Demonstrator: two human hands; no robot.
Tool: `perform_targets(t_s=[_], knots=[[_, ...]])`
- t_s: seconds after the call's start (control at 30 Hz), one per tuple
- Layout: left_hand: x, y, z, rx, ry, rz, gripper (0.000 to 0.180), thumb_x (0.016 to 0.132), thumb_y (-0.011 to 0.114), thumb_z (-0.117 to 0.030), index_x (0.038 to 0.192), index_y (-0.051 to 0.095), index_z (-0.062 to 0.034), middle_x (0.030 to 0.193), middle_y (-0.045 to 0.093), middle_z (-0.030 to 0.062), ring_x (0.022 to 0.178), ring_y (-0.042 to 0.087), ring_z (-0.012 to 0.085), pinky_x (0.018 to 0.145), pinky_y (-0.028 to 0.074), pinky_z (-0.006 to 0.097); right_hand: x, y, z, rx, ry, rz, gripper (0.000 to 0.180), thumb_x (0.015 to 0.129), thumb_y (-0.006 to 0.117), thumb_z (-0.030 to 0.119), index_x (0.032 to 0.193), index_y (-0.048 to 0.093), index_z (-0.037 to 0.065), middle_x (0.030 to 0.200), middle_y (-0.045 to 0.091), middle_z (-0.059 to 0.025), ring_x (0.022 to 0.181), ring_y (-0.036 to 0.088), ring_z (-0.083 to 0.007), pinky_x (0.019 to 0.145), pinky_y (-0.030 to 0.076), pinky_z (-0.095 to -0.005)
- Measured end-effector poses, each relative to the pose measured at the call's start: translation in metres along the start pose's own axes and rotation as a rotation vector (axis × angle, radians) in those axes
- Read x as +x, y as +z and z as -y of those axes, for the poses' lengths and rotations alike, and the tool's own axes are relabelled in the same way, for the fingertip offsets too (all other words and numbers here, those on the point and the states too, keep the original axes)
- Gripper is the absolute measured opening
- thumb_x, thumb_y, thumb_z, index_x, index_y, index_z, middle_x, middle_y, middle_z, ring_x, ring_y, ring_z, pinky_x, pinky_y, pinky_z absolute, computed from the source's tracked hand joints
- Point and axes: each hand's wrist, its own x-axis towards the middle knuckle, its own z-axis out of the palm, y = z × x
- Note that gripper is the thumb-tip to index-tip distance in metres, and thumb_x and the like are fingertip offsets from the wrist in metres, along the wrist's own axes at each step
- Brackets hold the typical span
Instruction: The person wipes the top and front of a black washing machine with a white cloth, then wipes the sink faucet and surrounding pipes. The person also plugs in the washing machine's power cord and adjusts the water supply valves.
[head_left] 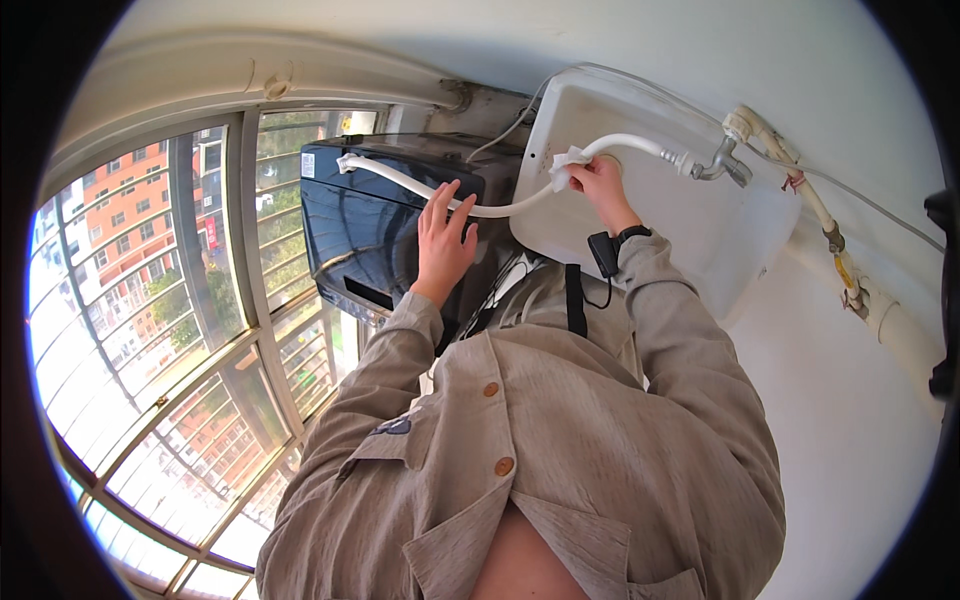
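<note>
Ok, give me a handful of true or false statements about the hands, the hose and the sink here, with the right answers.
1. The right hand presses a white cloth against the white hose. True.
2. The left hand holds a sponge. False: it holds nothing; it lies open against the hose and the dark machine.
3. The hose runs from the metal tap to the dark machine. True.
4. The sink is black. False: it is white.
5. A window with bars is on the person's right. False: it is on the left.

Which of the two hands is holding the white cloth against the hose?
The right hand, over the white sink, presses the crumpled white cloth onto the white hose. The left hand holds no cloth.
</note>
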Motion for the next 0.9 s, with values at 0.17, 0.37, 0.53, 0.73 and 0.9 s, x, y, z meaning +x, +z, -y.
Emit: perform_targets(t_s=[0.17, 0.37, 0.53, 0.73, 0.9], knots=[[-0.011, -0.005, 0.003, -0.085, -0.077, -0.052, 0.063, 0.086, 0.084, -0.008, 0.147, 0.069, -0.0089, 0.167, 0.049, 0.0164, 0.153, 0.049, 0.0424, 0.122, 0.044, 0.053, -0.031, 0.036, -0.03, 0.221, 0.284, 0.145, 0.024, 0.106, 0.079, 0.018, 0.123, 0.077, 0.001, 0.104, 0.077, -0.0013, 0.088, 0.072, -0.0104, 0.085, 0.062, -0.0265], [-0.03, -0.019, 0.02, -0.106, -0.193, -0.102, 0.064, 0.087, 0.087, -0.009, 0.149, 0.067, -0.0076, 0.167, 0.05, 0.017, 0.148, 0.052, 0.043, 0.122, 0.046, 0.05, -0.078, 0.124, -0.04, 0.312, 0.541, 0.521, 0.027, 0.108, 0.078, 0.019, 0.129, 0.077, 0.002, 0.119, 0.079, -0.0049, 0.101, 0.077, -0.0138, 0.094, 0.065, -0.0283], [-0.059, -0.031, 0.086, -0.07, -0.361, -0.152, 0.082, 0.086, 0.089, -0.019, 0.159, 0.055, -0.0059, 0.169, 0.046, 0.0235, 0.15, 0.049, 0.0473, 0.124, 0.042, 0.053, -0.086, 0.139, 0.009, -0.542, -0.06, 0.695, 0.031, 0.094, 0.091, 0.017, 0.119, 0.079, 0.004, 0.106, 0.081, -0.0067, 0.093, 0.078, -0.017, 0.084, 0.062, -0.0311], [-0.101, -0.027, 0.146, 0.043, -0.692, 0.16, 0.141, 0.077, 0.093, -0.069, 0.179, 0.018, -0.0065, 0.185, 0.012, 0.0298, 0.17, 0.017, 0.0501, 0.129, 0.031, 0.063, -0.029, 0.12, 0.073, -0.699, -0.431, 0.061, 0.023, 0.088, 0.086, 0.01, 0.109, 0.081, 0.004, 0.102, 0.081, -0.0115, 0.088, 0.078, -0.0211, 0.079, 0.06, -0.0367], [-0.104, -0.023, 0.145, 0.009, -0.741, 0.298, 0.159, 0.073, 0.09, -0.081, 0.181, 0.0, -0.0078, 0.187, -0.006, 0.028, 0.173, -0.001, 0.0484, 0.125, 0.02, 0.077, -0.027, 0.172, 0.047, -0.831, -0.576, 0.065, 0.018, 0.087, 0.083, 0.011, 0.103, 0.085, 0.005, 0.097, 0.082, -0.0129, 0.086, 0.079, -0.0324, 0.08, 0.061, -0.0406]])
